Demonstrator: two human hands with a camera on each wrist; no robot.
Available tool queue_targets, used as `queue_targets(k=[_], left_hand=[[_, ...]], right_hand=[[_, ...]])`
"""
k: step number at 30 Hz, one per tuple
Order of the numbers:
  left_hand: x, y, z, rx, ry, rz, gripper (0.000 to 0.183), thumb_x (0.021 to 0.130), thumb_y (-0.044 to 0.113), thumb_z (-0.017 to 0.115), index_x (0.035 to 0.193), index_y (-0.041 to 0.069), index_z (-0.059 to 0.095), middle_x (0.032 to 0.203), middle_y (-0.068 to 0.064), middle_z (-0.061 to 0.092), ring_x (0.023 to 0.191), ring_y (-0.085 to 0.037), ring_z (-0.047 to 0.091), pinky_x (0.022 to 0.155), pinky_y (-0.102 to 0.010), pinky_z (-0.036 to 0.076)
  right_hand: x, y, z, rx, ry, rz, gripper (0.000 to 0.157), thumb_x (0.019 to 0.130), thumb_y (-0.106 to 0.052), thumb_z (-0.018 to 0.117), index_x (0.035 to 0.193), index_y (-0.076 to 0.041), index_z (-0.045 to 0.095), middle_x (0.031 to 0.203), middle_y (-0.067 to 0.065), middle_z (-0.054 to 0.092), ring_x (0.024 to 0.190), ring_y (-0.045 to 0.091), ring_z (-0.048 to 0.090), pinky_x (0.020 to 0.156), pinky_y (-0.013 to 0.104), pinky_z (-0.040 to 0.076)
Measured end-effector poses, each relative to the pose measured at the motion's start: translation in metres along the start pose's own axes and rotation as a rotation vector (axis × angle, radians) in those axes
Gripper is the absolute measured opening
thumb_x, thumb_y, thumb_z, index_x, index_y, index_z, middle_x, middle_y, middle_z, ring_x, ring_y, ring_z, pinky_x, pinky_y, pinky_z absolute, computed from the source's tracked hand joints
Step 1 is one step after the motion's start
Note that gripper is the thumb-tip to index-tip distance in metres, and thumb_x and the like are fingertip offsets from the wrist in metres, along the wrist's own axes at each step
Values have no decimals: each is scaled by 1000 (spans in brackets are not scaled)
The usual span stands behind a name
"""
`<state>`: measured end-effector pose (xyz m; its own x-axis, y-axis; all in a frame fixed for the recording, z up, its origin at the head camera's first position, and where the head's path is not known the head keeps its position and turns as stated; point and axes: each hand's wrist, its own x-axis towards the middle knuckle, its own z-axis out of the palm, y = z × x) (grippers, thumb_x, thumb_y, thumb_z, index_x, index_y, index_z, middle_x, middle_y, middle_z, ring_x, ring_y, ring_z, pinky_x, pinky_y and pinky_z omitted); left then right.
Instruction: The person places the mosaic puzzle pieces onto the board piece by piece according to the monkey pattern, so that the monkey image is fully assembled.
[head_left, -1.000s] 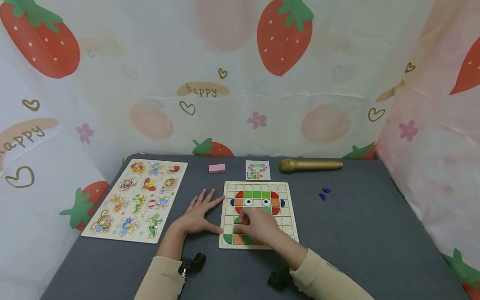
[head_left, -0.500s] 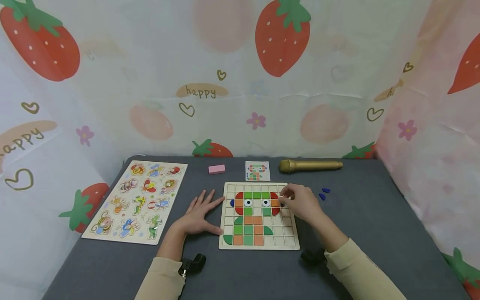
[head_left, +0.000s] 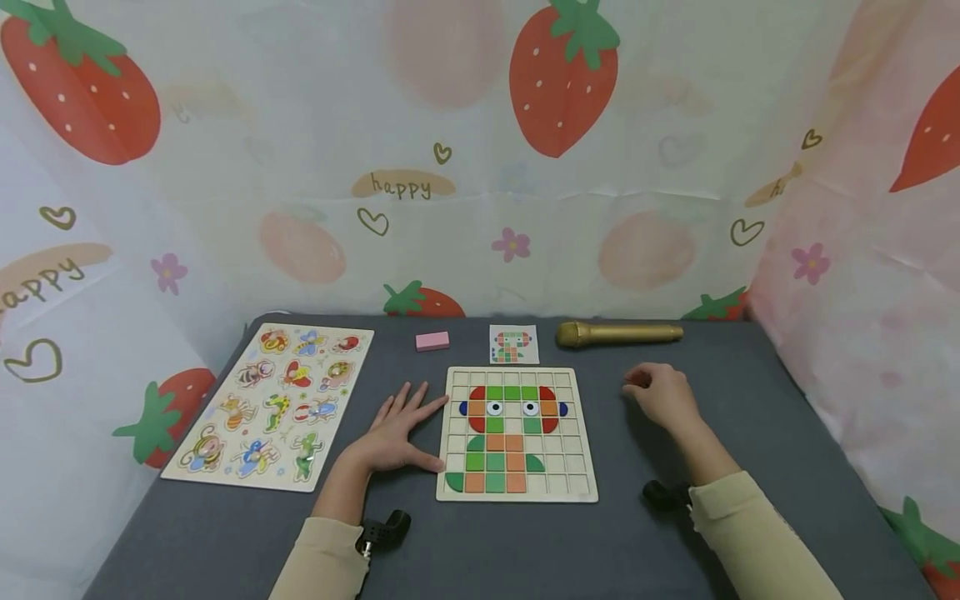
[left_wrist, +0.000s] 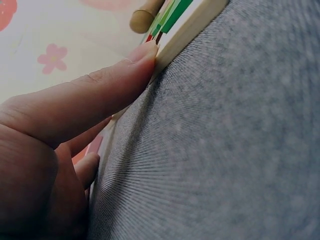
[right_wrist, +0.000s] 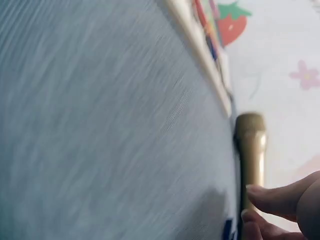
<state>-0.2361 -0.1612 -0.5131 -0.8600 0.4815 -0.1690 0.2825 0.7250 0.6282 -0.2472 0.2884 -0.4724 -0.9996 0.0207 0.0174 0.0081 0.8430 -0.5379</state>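
Note:
A square wooden grid board [head_left: 567, 467] lies in the middle, its coloured tiles forming a figure with two eye tiles [head_left: 494, 408]. My left hand [head_left: 397, 437] is spread flat at its left side, thumb and index finger at the edge. In the left wrist view, the thumb [left_wrist: 115, 85] presses the board's rim [left_wrist: 187, 37]. To the right of the board, my right hand [head_left: 663, 396] hovers over the cloth with fingers loosely bent. Small blue pieces [right_wrist: 228, 230] show just beneath its fingertips in the right wrist view; the hand hides them in the head view.
A picture card [head_left: 513, 344] lies behind the board, with a pink block [head_left: 432, 342] to its left and a gold microphone [head_left: 622, 334] to its right. An insect picture puzzle [head_left: 258, 417] fills the left side of the grey-covered table [head_left: 517, 550].
My right hand has moved from the board's lower middle, past its right edge, to above the blue pieces on the right. The left hand stays put at the board's edge.

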Motion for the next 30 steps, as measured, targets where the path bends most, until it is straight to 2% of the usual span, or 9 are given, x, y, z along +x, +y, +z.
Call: queue_targets(k=[5, 10, 14, 20, 23, 30], left_hand=[[0, 1, 0, -5, 4, 7, 107, 72, 55, 85, 161, 29, 30, 171, -10, 4, 157, -37, -11, 123, -61, -6], [-1, 2, 0, -8, 8, 5, 108, 72, 55, 86, 160, 29, 31, 171, -10, 4, 157, -36, -10, 123, -60, -6], [-1, 3, -1, -6, 6, -1, 108, 72, 56, 85, 161, 30, 30, 171, -9, 4, 157, -35, -11, 124, -59, -6], [0, 2, -1, -7, 4, 3, 108, 72, 55, 85, 161, 28, 30, 171, -10, 4, 157, -36, -11, 123, -60, -7], [0, 2, -1, -3, -2, -8, 109, 72, 55, 85, 161, 30, 28, 171, -8, 3, 157, -34, -12, 124, -58, -7], [-1, 3, -1, -17, -5, -12, 109, 71, 55, 86, 161, 30, 29, 171, -8, 3, 157, -34, -12, 124, -58, -6]], right_hand=[[-3, 10, -3, -51, 3, 89, 25, 98, -18, 66, 116, -2, 72, 115, 22, 71, 97, 40, 66, 76, 50, 54], [-4, 7, -3, -96, -48, 118, 25, 97, -16, 67, 116, -1, 73, 110, 21, 72, 93, 38, 67, 72, 48, 54], [-7, 2, -4, -105, -70, 97, 24, 96, -16, 68, 114, -2, 74, 107, 19, 73, 88, 34, 68, 69, 45, 54], [-11, -12, 0, -20, -46, 36, 27, 99, -17, 64, 121, -4, 72, 110, 20, 73, 92, 33, 68, 72, 46, 54], [-14, -24, 2, 22, -43, 12, 24, 100, -17, 63, 117, -4, 74, 108, 18, 73, 95, 31, 67, 74, 45, 54], [-23, -51, 7, 102, -76, -52, 20, 98, -18, 67, 113, -5, 74, 102, 11, 74, 86, 23, 67, 67, 37, 55]])
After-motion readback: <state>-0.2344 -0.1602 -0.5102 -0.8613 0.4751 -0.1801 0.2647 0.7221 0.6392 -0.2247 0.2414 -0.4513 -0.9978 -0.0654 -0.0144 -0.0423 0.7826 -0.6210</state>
